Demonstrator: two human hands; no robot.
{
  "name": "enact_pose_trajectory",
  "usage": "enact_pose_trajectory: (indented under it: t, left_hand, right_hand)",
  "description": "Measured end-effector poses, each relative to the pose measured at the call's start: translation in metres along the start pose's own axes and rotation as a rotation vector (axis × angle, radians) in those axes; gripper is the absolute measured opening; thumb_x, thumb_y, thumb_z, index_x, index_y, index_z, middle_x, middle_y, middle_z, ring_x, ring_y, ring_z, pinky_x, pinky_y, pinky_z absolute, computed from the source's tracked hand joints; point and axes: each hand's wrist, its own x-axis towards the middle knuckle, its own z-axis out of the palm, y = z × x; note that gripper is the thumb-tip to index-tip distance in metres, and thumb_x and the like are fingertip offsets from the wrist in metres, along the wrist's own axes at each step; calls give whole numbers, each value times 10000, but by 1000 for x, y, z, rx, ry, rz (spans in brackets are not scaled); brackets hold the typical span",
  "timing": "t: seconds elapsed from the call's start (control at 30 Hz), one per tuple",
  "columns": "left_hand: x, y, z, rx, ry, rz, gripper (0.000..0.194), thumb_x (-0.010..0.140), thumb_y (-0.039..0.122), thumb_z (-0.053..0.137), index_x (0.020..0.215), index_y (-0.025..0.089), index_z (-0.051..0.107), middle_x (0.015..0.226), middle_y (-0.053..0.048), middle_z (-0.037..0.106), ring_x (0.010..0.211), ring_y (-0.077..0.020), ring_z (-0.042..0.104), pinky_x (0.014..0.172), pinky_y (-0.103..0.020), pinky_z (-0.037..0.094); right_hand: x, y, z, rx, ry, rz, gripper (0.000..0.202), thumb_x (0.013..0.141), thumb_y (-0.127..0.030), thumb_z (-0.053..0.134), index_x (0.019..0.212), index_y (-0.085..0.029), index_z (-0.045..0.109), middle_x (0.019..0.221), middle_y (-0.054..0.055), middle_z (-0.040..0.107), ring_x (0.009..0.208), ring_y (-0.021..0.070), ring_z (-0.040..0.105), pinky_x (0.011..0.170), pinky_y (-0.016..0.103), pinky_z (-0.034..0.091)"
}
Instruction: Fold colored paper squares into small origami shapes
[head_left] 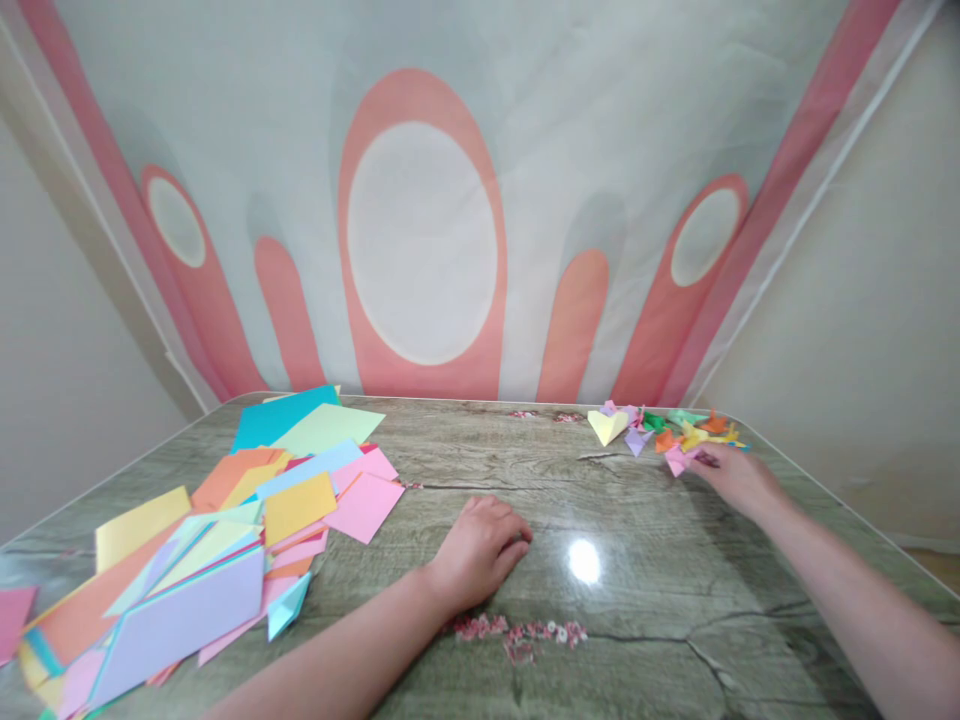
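Rests left hand (pixel 481 550) half-curled, visibly empty, lower centre; pinches pink folded paper (pixel 679 460), middle right, with right hand (pixel 733 476) nearly closed. Could crease if squeezed, or snag adjacent folded papers (pixel 655 423) if dragged.

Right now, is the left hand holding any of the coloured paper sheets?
No, the left hand rests on the wood-grain table, apart from the flat coloured paper sheets.

The left hand (pixel 484 552) rests palm-down near the middle, fingers loosely curled, its forearm slanting in from the near left. The right arm reaches from the near right to the far right, its hand (pixel 731 475) angled leftward, thumb and fingers closed in a pinch.
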Motion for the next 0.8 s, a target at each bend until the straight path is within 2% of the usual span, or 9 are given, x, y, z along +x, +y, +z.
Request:
enact_pose_trajectory:
  t: [0.27, 0.57, 0.8]
  left_hand:
    - [1, 1, -1, -6, -8, -1, 108, 895, 256, 553, 947, 226, 642, 888, -16, 642, 915, -195, 544, 854, -331, 371]
    - [1, -2, 1, -9, -9, 11, 107, 895, 259, 554, 949, 226, 640, 888, -23, 639, 917, -199, 547, 859, -335, 372]
    - [0, -2, 2, -4, -1, 15, 103, 896, 257, 553, 949, 229, 636, 885, -21, 641, 911, -203, 547, 846, -334, 373]
  right_hand:
    - [8, 18, 24, -18, -108, 9, 203, 755, -380, 592, 710, -214, 700, 725, 44, 723, 669, 214, 647, 613, 283, 444]
    - [9, 49, 20, -73, -104, 62, 189, 768, -352, 577, 762, -209, 700, 783, 51, 727, 725, 226, 656, 637, 287, 438]
    - [17, 50, 28, -89, -84, 74, 173, 764, -344, 588, 766, -218, 707, 770, 41, 723, 726, 216, 648, 630, 275, 422]
